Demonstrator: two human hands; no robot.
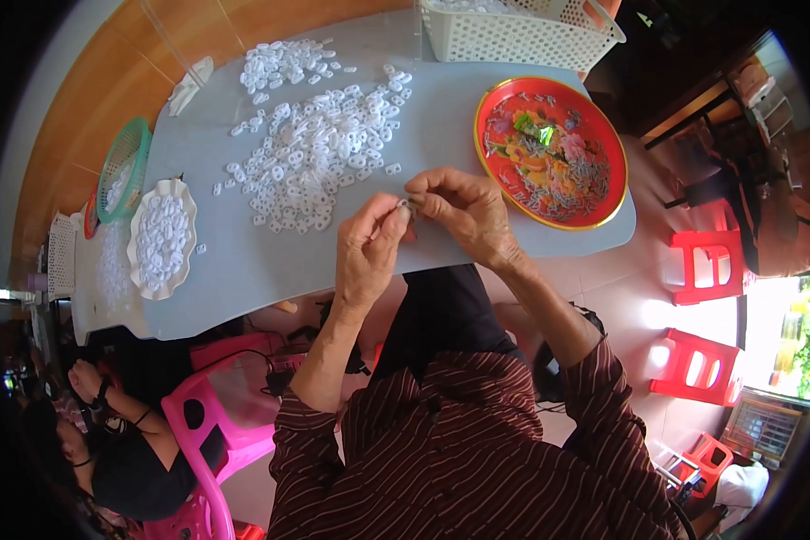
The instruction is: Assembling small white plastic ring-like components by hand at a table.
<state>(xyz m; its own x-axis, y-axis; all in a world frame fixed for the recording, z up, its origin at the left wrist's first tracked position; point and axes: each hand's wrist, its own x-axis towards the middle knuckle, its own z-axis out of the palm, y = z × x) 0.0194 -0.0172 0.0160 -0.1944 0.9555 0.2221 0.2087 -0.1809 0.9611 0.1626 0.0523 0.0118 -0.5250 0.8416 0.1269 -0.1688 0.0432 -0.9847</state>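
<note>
Above the table's near edge, my left hand (367, 247) and my right hand (473, 219) meet, fingertips almost touching. The left thumb and forefinger pinch a small pale piece (405, 204), mostly covered by the fingers. The right thumb and forefinger are pressed together at it; whatever they hold is hidden. Just beyond lies a spread pile of small white oval plastic pieces (319, 144), many showing two holes. To the right of my right hand stands a round red floral tray (614, 135) with a gold rim, holding many small grey pin-like parts (585, 171) and a green wrapper (533, 131).
A scalloped white dish (140, 270) of white pieces and a green basket (139, 148) stand at the left of the grey table (243, 279). A white perforated basket (522, 40) is at the back. Below left, a person (144, 450) sits near a pink chair (234, 423); red stools (706, 270) stand right.
</note>
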